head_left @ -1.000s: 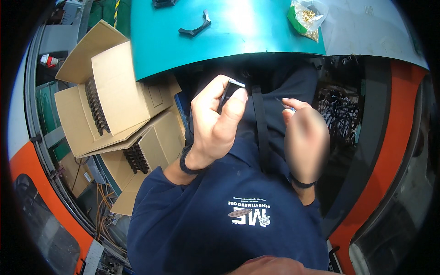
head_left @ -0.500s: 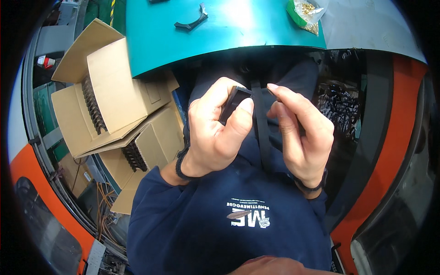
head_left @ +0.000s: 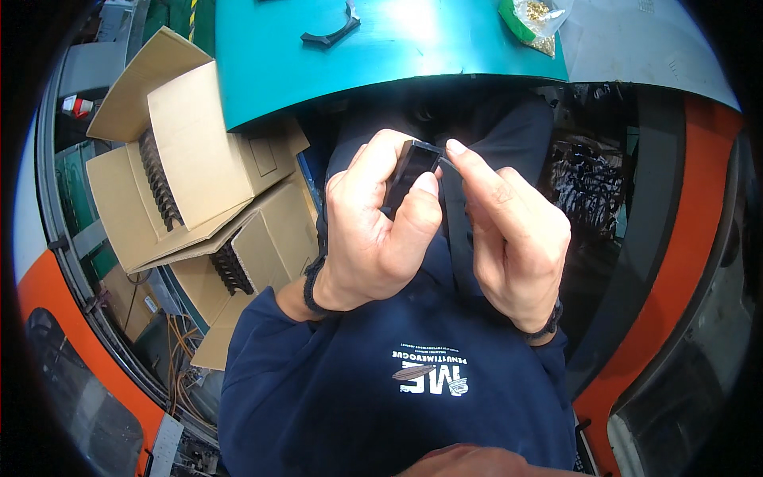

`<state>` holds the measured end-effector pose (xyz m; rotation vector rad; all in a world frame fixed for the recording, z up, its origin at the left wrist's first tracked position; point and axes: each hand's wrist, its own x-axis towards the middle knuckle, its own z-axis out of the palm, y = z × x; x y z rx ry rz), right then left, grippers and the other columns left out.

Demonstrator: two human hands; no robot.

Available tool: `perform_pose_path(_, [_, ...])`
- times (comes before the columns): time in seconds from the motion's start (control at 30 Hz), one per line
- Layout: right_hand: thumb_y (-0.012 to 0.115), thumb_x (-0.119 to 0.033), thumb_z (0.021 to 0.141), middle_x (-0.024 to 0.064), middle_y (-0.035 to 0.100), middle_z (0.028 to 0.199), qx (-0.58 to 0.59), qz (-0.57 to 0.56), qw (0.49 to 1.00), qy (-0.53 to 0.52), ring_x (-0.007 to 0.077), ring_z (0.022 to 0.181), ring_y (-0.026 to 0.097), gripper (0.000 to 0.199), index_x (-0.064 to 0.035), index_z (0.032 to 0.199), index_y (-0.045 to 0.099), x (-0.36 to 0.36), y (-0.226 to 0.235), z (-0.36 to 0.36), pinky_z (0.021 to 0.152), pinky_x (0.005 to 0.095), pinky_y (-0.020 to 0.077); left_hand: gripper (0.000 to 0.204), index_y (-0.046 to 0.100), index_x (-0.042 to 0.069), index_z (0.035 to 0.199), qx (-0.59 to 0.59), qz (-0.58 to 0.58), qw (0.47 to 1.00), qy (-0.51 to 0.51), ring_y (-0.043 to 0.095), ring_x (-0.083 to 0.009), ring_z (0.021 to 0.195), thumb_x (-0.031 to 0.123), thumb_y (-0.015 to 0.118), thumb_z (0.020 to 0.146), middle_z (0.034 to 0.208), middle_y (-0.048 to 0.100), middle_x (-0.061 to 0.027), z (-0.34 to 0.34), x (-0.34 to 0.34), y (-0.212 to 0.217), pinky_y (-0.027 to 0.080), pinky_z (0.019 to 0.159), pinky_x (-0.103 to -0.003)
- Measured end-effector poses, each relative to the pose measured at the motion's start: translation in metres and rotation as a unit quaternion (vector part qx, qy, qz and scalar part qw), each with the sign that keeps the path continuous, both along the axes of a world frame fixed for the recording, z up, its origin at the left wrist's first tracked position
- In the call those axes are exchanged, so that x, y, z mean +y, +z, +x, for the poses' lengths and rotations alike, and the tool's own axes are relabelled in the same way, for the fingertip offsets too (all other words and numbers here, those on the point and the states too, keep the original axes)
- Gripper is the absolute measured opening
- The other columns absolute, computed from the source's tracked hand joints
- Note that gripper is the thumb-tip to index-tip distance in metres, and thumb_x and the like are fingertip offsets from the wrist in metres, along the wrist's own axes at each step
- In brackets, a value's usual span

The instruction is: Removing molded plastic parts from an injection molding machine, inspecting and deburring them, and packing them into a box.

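My left hand [head_left: 377, 219] is closed around a black plastic part [head_left: 413, 168] with straight edges, its thumb pressed along one side. Just to the right of it, my right hand [head_left: 517, 238] is closed on a thin grey tool [head_left: 447, 163], mostly hidden by the fingers. The tool's narrow end lies against or very near the part's right edge, and my index fingertip is by the part's upper corner. Ahead, on the teal table [head_left: 278, 79], lies a black curved part [head_left: 334, 33] shaped like an arc.
A clear and green bag [head_left: 534, 28] of small gold-coloured pieces lies on the table's far right. To my left, open cardboard boxes [head_left: 191, 151] hold stacked black parts [head_left: 159, 179]. On the right, a bin or bag of dark shiny pieces [head_left: 588, 183] stands beside an orange panel [head_left: 683, 238].
My right hand has moved left and slightly up, bringing the thin grey tool to the edge of the black plastic part. My left hand has barely moved.
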<state>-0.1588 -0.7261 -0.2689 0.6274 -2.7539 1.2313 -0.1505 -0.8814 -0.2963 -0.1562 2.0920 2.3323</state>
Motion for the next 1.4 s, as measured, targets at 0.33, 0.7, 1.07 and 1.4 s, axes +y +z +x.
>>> perform_pose_path(0.33, [0.056, 0.019, 0.065, 0.0075, 0.045, 0.063, 0.02, 0.01, 1.0, -0.001, 0.0168, 0.052, 0.049, 0.063, -0.0019, 0.124, 0.065, -0.0008, -0.003, 0.0004, 0.049, 0.0279, 0.0399, 0.009, 0.059, -0.002, 0.087, -0.012, -0.049, 0.999, -0.001, 0.052, -0.0154, 0.062, 0.005, 0.059, 0.082, 0.071, 0.055, -0.0082, -0.0001, -0.0004, 0.0025, 0.042, 0.058, -0.028])
perform_pose_path(0.7, [0.057, 0.019, 0.066, 0.0072, 0.044, 0.064, 0.018, 0.016, 1.0, 0.003, 0.0164, 0.052, 0.048, 0.062, -0.0022, 0.124, 0.065, -0.0012, -0.0024, 0.0006, 0.049, 0.0281, 0.0395, 0.009, 0.059, -0.002, 0.087, 0.001, -0.07, 0.998, -0.001, 0.051, -0.0162, 0.061, 0.006, 0.06, 0.082, 0.069, 0.054, -0.0082, -0.0002, -0.0009, -0.0003, 0.041, 0.056, -0.029])
perform_pose_path(1.07, [0.068, 0.007, 0.065, 0.0045, 0.046, 0.066, 0.027, 0.039, 0.999, -0.006, 0.0177, 0.053, 0.05, 0.063, -0.01, 0.125, 0.066, 0.0011, -0.0063, 0.0021, 0.05, 0.0313, 0.0437, 0.01, 0.059, -0.002, 0.088, -0.011, -0.075, 0.997, 0.002, 0.051, -0.0165, 0.061, 0.006, 0.06, 0.082, 0.069, 0.054, -0.0086, 0.0007, 0.0007, 0.0005, 0.041, 0.056, -0.029])
perform_pose_path(1.4, [0.067, 0.007, 0.065, 0.0046, 0.045, 0.066, 0.022, 0.04, 0.999, -0.008, 0.0179, 0.053, 0.05, 0.063, -0.01, 0.125, 0.066, 0.0004, -0.0053, 0.0027, 0.05, 0.0316, 0.0437, 0.011, 0.06, -0.002, 0.088, -0.004, -0.092, 0.996, 0.008, 0.054, -0.0198, 0.062, 0.007, 0.063, 0.082, 0.071, 0.057, -0.0094, 0.0008, 0.0021, 0.0007, 0.044, 0.057, -0.031])
